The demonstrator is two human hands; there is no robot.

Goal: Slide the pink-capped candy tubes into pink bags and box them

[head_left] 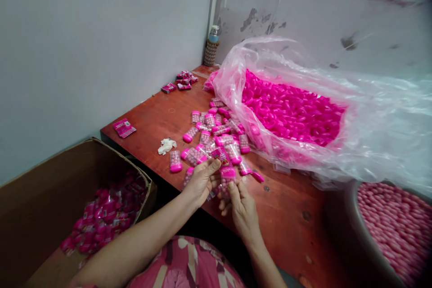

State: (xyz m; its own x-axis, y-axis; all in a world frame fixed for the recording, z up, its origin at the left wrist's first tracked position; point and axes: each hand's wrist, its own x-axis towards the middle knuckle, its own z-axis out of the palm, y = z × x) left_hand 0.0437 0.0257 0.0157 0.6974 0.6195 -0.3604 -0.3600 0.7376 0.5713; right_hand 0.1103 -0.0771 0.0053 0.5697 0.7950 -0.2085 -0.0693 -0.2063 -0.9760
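Note:
My left hand (202,182) pinches a printed pink label (220,156) between thumb and fingers, at the near edge of the red-brown table (286,216). Close beside it, my right hand (243,210) grips a small clear candy bottle (227,176) with a pink cap, pale pink balls showing inside. Label and bottle are right by each other; whether they touch, I cannot tell. Just beyond my hands lies a loose pile of similar filled bottles (221,129), some upright and some on their sides. My fingers hide part of the held bottle.
A large clear plastic bag (371,99) of pink caps (290,108) lies open at the back right. At right stands a tub (354,216) of pink balls. A cardboard box (40,189) at left contains labelled bottles (101,216). Stacked labels (124,128) and crumpled tissue (166,146) lie on the table.

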